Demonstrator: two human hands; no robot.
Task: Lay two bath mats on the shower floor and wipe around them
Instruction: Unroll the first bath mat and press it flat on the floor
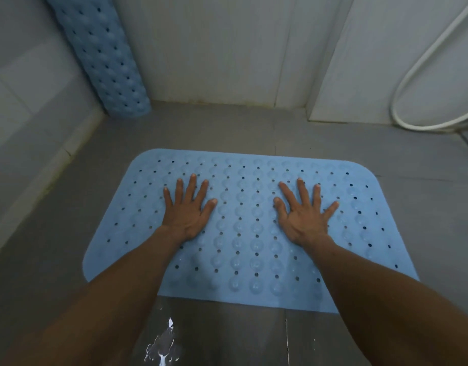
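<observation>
Pressing down is what I have both hands doing: my left hand (186, 211) and my right hand (305, 215) lie flat on the blue bath mat (256, 233), fingers straight and fanned wide, gripping nothing. I judge the spread palms are there to seat the underside against the floor, so the load goes over as much of the surface as two hands can cover; each sits to its own side of the mat's middle, well inside its edges.

That mat lies flat on the grey shower floor (56, 233), short of the back wall, with bare tile showing all round it. Its round bumps and drain holes run in rows, and every corner I can see looks down.

The second mat (101, 56) stands rolled, beyond the flat mat's far left corner, leaning into the angle of the walls and touching the floor at its lower end. I take it as parked there to keep it off the working area until the first is settled. So one mat is laid, one is not, and no cloth for wiping is in sight.

A white shower hose (412, 83) loops down the wall past the flat mat's far right corner.

No brand, label or lettering shows on either mat, or anywhere else.
</observation>
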